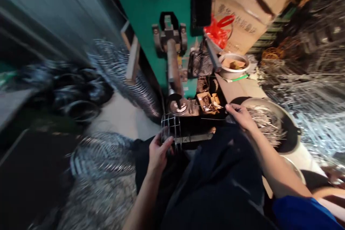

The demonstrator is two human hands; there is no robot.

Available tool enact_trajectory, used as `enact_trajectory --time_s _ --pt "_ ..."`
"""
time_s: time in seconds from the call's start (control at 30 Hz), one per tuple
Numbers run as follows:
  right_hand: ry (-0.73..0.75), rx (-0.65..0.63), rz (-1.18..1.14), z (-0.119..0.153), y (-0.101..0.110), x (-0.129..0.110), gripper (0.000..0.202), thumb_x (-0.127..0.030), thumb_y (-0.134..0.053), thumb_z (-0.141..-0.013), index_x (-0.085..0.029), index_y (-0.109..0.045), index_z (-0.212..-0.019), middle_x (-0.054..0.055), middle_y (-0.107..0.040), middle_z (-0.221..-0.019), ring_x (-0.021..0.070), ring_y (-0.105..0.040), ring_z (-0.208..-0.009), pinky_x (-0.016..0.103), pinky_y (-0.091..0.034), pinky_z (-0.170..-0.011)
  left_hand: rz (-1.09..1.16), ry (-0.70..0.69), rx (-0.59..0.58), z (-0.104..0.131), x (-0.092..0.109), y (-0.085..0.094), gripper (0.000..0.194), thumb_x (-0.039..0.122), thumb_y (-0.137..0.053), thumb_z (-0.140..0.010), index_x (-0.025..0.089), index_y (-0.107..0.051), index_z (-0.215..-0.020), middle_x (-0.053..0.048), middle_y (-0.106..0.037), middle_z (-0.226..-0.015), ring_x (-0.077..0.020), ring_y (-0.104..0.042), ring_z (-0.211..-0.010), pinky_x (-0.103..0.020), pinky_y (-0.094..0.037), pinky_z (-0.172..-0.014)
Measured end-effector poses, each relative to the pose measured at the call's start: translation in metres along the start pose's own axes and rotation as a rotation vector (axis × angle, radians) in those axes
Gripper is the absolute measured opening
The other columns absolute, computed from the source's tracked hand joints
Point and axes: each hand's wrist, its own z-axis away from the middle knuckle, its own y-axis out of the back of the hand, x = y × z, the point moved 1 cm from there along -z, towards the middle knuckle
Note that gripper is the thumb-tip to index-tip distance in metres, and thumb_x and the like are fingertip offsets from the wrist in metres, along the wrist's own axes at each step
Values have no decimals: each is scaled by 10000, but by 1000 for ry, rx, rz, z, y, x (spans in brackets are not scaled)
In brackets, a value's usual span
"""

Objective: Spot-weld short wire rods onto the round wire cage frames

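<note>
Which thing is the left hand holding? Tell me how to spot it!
Find the big green machine and follow its grey metal arm down. Just below, the left hand grips a small wire-mesh grid. Unlike the loose thin wires in the round pan, its wires cross in squares.

The printing on the cardboard box (242,14) is too blurred to read.
</note>
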Motion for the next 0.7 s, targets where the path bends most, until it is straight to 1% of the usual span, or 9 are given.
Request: enact_trajectory --time_s 0.07,0.13,0.2,0.27,0.33,0.47,0.6,0.7 --pt "0 17 -91 1 -24 6 567 -629 -701 -757 -199 -396 -549 -56 -303 -549 88 -254 -529 261 -220 -508 17 -17 3 -2 0 3 744 357 -860 -627 125 -588 -1280 105 -456 -576 -43 -397 -366 -176 -393 -332" --pt "8 33 -180 3 -44 13 603 -587 -736 -746 -202 -323 -533 -57 -264 -561 88 -224 -543 270 -197 -521 17 -34 6 -4 1 5 733 363 -846 -656 124 -574 -1294 109 -432 -580 -43 -391 -368 -179 -395 -335" --pt "21 6 -227 4 -59 21 608 -552 -750 -746 -201 -303 -530 -56 -241 -569 91 -210 -553 276 -185 -532 8 -49 14 -6 1 7 709 365 -839 -675 126 -576 -1289 108 -428 -595 -37 -386 -372 -179 -401 -341" --pt "34 -55 -241 3 -70 29 606 -529 -758 -743 -199 -299 -526 -55 -234 -569 92 -210 -557 278 -182 -540 4 -57 25 -8 0 6 693 371 -839 -680 131 -583 -1278 106 -424 -608 -32 -383 -380 -175 -400 -348" --pt "43 -107 -236 -1 -77 36 596 -513 -755 -749 -198 -300 -527 -55 -238 -568 93 -218 -559 278 -188 -547 0 -64 36 -11 0 5 704 374 -845 -676 137 -580 -1284 106 -421 -617 -31 -385 -394 -171 -402 -358" --pt "69 -153 -181 -12 -84 43 588 -505 -736 -766 -199 -289 -538 -53 -235 -577 94 -222 -568 278 -190 -555 -31 -75 41 -19 -3 -1 756 375 -847 -679 143 -547 -1332 103 -428 -624 -35 -399 -412 -176 -418 -376" --pt "82 -154 -153 -22 -86 48 598 -517 -725 -770 -201 -272 -540 -53 -226 -581 95 -214 -570 281 -179 -557 -29 -79 43 -25 -2 -7 771 375 -847 -681 149 -534 -1348 90 -461 -654 -36 -405 -415 -179 -421 -365" --pt "75 -135 -170 -24 -87 50 614 -529 -723 -766 -200 -260 -535 -55 -213 -578 95 -202 -567 282 -178 -559 7 -95 36 -28 2 -10 745 376 -839 -690 148 -548 -1336 95 -440 -637 -33 -400 -397 -178 -416 -360"
